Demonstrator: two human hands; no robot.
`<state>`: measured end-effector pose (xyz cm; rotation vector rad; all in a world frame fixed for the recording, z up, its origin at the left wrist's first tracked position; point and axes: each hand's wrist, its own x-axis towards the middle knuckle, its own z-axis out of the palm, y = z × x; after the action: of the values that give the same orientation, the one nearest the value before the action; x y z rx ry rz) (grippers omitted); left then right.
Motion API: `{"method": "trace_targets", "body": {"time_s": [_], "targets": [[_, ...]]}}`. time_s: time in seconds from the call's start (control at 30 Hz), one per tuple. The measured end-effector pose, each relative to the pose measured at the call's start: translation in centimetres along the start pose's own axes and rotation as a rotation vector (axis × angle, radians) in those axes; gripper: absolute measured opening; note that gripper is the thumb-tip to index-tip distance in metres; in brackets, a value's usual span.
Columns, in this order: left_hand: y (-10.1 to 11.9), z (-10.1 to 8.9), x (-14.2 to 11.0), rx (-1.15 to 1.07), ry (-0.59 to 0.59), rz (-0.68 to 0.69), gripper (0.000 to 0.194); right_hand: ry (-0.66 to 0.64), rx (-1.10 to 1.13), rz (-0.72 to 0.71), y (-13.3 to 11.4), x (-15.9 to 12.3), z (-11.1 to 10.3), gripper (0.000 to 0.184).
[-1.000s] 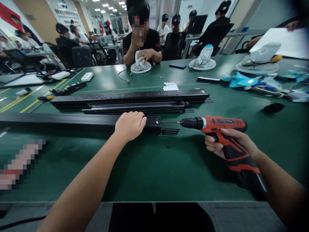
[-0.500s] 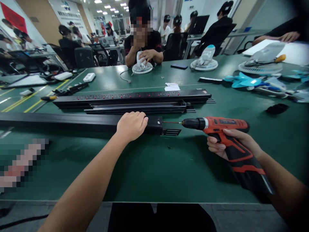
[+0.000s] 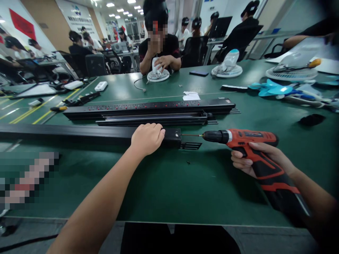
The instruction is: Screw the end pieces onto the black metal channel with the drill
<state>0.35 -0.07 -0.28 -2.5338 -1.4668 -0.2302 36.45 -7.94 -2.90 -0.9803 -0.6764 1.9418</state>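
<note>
My left hand (image 3: 147,139) is closed over the right end of a long black power strip (image 3: 106,134), whose sockets do not show; it lies flat on the green table. A slotted bracket (image 3: 191,145) sticks out from that end. In my right hand (image 3: 265,158) is a red and black cordless drill (image 3: 251,139), gripped by its handle and pointing left. Its long thin bit (image 3: 192,135) reaches the end face of the strip. Whether a screw sits at the tip is too small to tell. A small dark screw-like piece (image 3: 188,162) lies below the bracket.
Behind lie another black power strip (image 3: 159,107) with red dots and a narrow black channel (image 3: 156,118). Fan parts (image 3: 227,70) and blue blades (image 3: 272,88) sit at the back right. Across the table a person works on a white fan (image 3: 158,75). A screwdriver (image 3: 58,109) lies left.
The whole view has shifted slightly, so things appear a little further right. Both hands keep their grips, and the drill bit stays at the strip's end.
</note>
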Motion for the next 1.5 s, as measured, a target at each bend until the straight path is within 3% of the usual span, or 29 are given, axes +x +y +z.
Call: {"method": "trace_targets", "body": {"time_s": [0.33,0.77,1.1,1.5], "targets": [[-0.1,0.1,0.0,-0.019,0.017,0.005,0.044,-0.003,-0.025,0.008,0.0,0.1,-0.1,0.026],[0.0,0.0,-0.1,-0.004,0.014,0.011,0.042,-0.019,0.011,0.147,-0.2,0.4,-1.7,0.031],[0.0,0.0,-0.1,-0.009,0.007,0.005,0.043,-0.002,-0.017,0.055,0.0,0.2,-0.8,0.027],[0.0,-0.1,-0.1,-0.022,0.006,0.005,0.043,0.014,0.004,0.099,-0.2,0.2,-0.9,0.027]]}}
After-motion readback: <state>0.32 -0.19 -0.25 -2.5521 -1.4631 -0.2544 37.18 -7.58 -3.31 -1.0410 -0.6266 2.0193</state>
